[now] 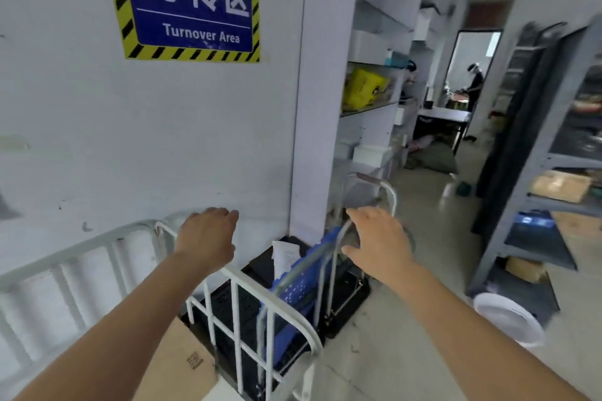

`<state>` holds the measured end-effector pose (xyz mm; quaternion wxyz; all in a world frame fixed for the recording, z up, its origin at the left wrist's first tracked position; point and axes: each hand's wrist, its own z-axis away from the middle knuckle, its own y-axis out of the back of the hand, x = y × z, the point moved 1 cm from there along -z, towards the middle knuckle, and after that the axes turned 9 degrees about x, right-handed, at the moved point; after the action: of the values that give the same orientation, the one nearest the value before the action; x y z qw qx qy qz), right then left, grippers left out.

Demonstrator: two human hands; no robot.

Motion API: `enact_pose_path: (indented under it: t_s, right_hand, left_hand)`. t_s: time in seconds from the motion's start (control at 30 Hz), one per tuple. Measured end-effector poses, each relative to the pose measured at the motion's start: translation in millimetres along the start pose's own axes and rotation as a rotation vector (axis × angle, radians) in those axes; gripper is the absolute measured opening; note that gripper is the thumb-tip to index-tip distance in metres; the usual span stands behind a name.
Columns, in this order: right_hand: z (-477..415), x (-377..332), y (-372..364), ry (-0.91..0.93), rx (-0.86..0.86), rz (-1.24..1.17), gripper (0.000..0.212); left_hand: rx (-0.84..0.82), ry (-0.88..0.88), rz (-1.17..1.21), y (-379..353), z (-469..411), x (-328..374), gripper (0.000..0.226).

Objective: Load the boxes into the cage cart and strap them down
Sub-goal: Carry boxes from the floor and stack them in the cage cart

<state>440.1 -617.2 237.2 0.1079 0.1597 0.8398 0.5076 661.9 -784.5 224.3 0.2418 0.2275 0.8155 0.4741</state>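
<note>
In a storeroom with a pale concrete floor [407, 352], a "Turnover Area" sign [187, 3] hangs on the white wall above a white cage cart [234, 277]. A cardboard box [179, 365] sits inside the cart at its lower corner. Above the rail, the left hand [207, 238] and right hand [379, 239] hover empty, fingers loosely spread, the box well below them

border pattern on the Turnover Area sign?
Yellow and black diagonal stripes around the blue sign; head view.

"Turnover Area" sign [189, 2] on wall; grey shelving [550, 153] right.
</note>
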Motion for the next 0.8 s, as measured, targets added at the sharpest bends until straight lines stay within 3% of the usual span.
enact_pose_path:
  t_s: [0.37,0.57,0.8]
  right_hand:
    - [155,169,94,-0.313,-0.04,0.155,0.064]
    - [223,237,126,-0.459,-0.06,0.223,0.057]
    - [278,307,147,-0.647,-0.08,0.307,0.06]
  left_hand:
    - [0.06,-0.279,0.212,63,14,226,0.043]
    - [0.108,-0.434,0.293,91,26,326,0.025]
    - [0.068,-0.621,0.331,100,18,439,0.032]
